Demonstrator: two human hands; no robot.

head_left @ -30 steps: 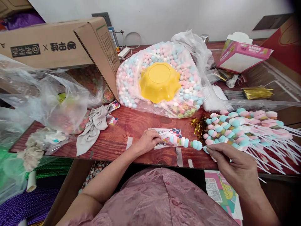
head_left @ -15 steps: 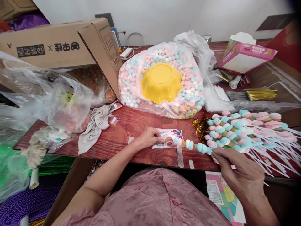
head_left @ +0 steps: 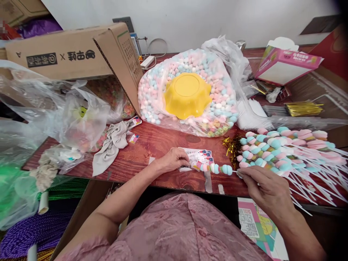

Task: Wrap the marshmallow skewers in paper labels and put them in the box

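Observation:
A marshmallow skewer (head_left: 216, 169), pink, white and pale blue with small ring candies between, lies level above the table's front edge. My right hand (head_left: 268, 185) pinches its white stick at the right end. My left hand (head_left: 175, 159) is closed at the edge of a small printed plastic bag (head_left: 203, 155), fingertips pressed together on it. The skewer's left end meets the bag; how far inside it reaches I cannot tell. Beyond my right hand lies a pile of finished-looking marshmallow skewers (head_left: 274, 148), their white sticks pointing right.
A big clear bag of marshmallows (head_left: 152, 90) bears an upturned yellow bowl (head_left: 187, 90). At left stand a cardboard box (head_left: 67, 54), a grey cloth (head_left: 110, 145) and plastic bags. Gold tinsel (head_left: 231, 146) lies by the pile; gold ties (head_left: 304, 108) and a pink carton (head_left: 290, 63) are farther back.
My right hand has moved left along with the skewer, whose tip is now nearer my left hand. More of the white stick shows. My left hand has hardly moved.

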